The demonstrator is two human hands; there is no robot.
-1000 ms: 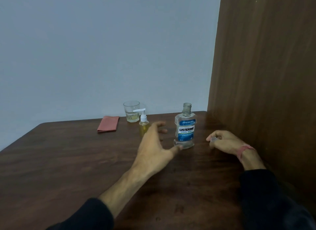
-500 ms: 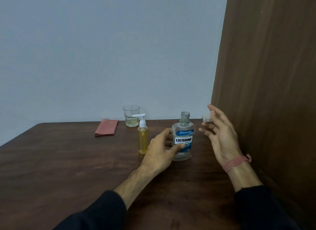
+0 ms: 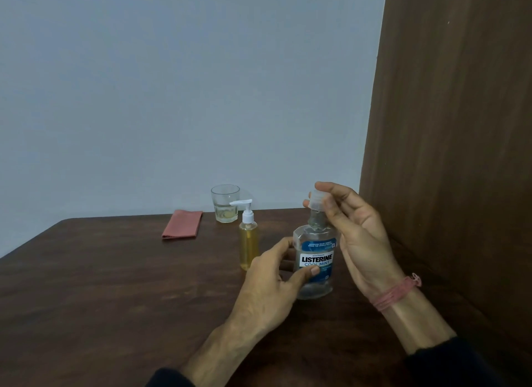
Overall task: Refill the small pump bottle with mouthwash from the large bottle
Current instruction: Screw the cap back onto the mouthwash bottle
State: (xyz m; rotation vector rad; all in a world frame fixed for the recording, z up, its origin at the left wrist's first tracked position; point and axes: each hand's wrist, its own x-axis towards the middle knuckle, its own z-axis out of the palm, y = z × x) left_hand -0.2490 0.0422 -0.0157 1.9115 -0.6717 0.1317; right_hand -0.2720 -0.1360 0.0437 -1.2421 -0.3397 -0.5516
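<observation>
The large clear mouthwash bottle (image 3: pixel 315 260) with a blue and white label stands upright on the dark wooden table (image 3: pixel 115 286). My left hand (image 3: pixel 273 283) grips its lower body, thumb across the label. My right hand (image 3: pixel 354 228) pinches the clear cap (image 3: pixel 316 200) with thumb and fingertips directly over the bottle's neck, touching it. Just left of the large bottle stands the small pump bottle (image 3: pixel 248 242), filled with yellow liquid and topped by a white pump head, with neither hand on it.
A drinking glass (image 3: pixel 225 203) with a little liquid stands at the table's far edge by the wall. A folded red cloth (image 3: pixel 182 224) lies to its left. A brown wooden panel (image 3: pixel 449 156) rises along the table's right side.
My right hand lifted the cap from the table and brought it leftward onto the large bottle's neck. My left hand closed around the bottle's body.
</observation>
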